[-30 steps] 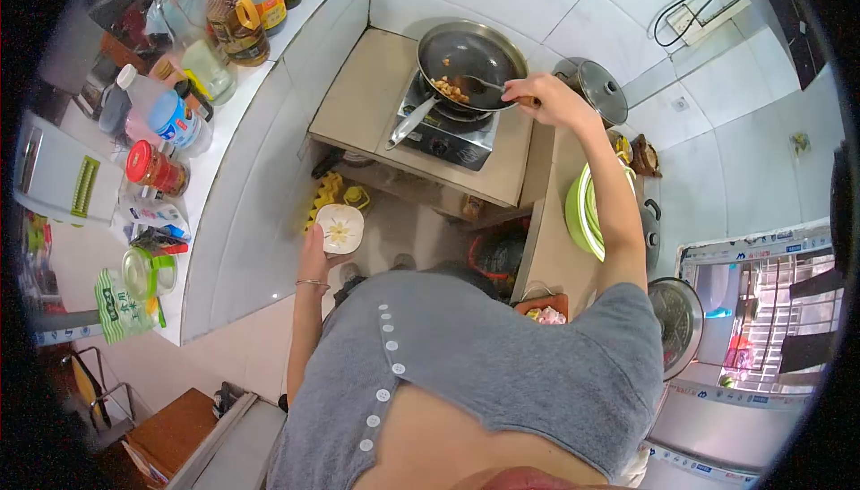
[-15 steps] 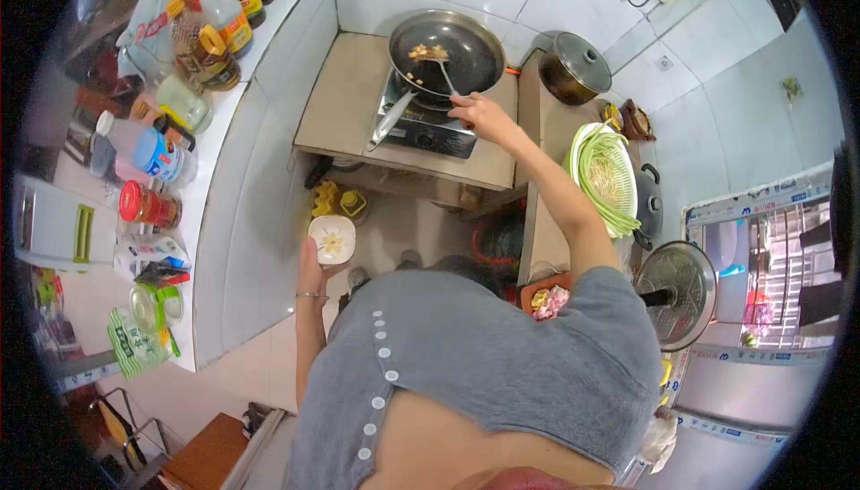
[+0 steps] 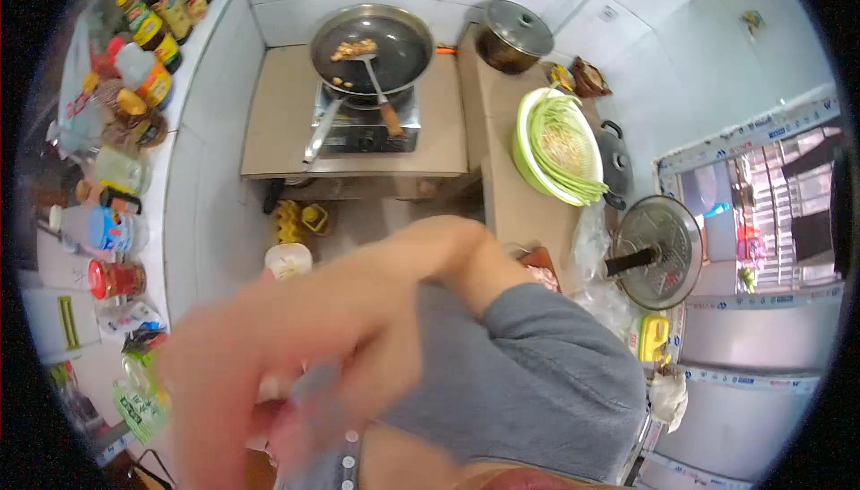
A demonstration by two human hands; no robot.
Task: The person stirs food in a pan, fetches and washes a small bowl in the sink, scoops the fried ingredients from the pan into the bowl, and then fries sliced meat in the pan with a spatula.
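Note:
My right hand is raised close to the camera, large and smeared by motion, so its finger state cannot be made out. It blocks much of the lower left. Behind it, a small white bowl with a flower pattern is in my left hand, of which only a sliver shows. A spatula with a wooden handle leans unheld in the wok, its blade by browned food pieces. Under the wok is a portable stove.
Bottles and jars line the ledge on the left. On the right counter stand a lidded pot, a basket of long green beans and sprouts, and a dark pot. A wok lid and a yellow jug sit nearer.
My right hand has let go of the spatula and swung up toward my face. The spatula now rests in the wok. The camera view has shifted; the bowl stays in my left hand.

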